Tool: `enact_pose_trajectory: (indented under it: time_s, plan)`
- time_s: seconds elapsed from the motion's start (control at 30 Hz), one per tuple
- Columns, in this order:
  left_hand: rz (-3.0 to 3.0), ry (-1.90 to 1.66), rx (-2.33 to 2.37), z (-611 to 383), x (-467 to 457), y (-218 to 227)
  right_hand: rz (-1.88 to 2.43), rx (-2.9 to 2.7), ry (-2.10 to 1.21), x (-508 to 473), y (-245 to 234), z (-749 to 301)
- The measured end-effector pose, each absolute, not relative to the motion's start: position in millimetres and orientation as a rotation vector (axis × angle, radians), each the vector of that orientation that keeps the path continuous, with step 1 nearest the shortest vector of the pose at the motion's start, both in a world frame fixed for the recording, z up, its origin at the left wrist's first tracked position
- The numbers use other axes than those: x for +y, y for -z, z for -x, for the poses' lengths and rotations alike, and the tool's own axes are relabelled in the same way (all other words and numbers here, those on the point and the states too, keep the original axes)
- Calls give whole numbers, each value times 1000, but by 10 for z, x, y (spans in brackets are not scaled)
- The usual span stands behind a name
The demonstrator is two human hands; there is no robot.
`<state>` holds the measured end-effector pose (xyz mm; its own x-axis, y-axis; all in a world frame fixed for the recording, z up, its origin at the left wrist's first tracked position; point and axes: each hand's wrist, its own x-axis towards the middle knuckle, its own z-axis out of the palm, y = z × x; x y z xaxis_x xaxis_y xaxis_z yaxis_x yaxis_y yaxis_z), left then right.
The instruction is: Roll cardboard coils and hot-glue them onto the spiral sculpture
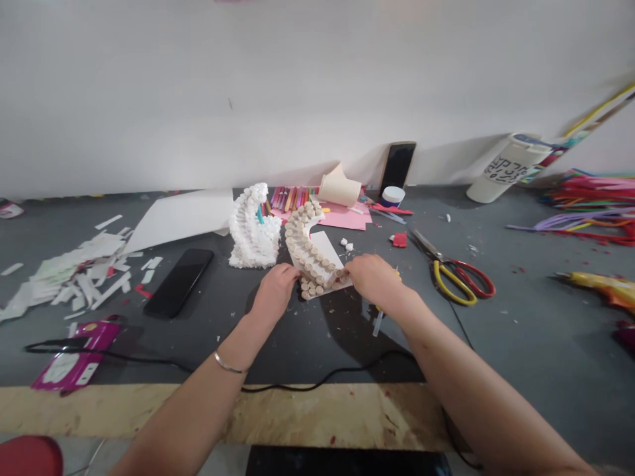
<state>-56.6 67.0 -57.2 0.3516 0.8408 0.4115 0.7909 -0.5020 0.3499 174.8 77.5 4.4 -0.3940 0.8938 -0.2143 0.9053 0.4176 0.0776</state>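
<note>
Watching someone at the counter (501, 350) with a cork arch (303, 248), which is a curved run of little cork rounds on a white card (325, 252). It's held out in front of them, right beside a white foam tower (253, 228). The left hand (274, 291) has its grip clamped on the arch's lower edge, and the right hand (374, 281) has its grip closed on the far end, so both are on the same piece. Something yellow (397, 275) peeks out by the right hand, with a clear stick (378, 322) below it, but I can't tell what the yellow bit is.

Around them there's a black phone (178, 283) lying flat, another phone (397, 166) propped on the wall, and scissors (454, 281) with yellow and red handles. Further back are pink paper (344, 217) and a jar (393, 196) with a white lid. Off to the right are a heap of pipe cleaners (585, 211) and a yellow glue gun (598, 289).

For writing, the tipped white cup (510, 168) has big black lettering, but it's too warped to read. The magenta packet (77, 354) has white panels, and their print is too small to make out.
</note>
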Motion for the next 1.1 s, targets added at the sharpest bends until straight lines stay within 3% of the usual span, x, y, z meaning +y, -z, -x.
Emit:
enact_pose_trajectory:
  time_s: [0.33, 0.77, 1.1]
  plan:
    - [-2489, -973, 1513, 606, 598, 522, -1575, 2450, 86, 811, -6, -1763]
    - [-2625, -800, 1462, 617, 574, 536, -1580, 2451, 102, 803, -5, -1758]
    - [-2418, -1021, 1430, 617, 600, 532, -1644, 2471, 189, 808, 4, -1773]
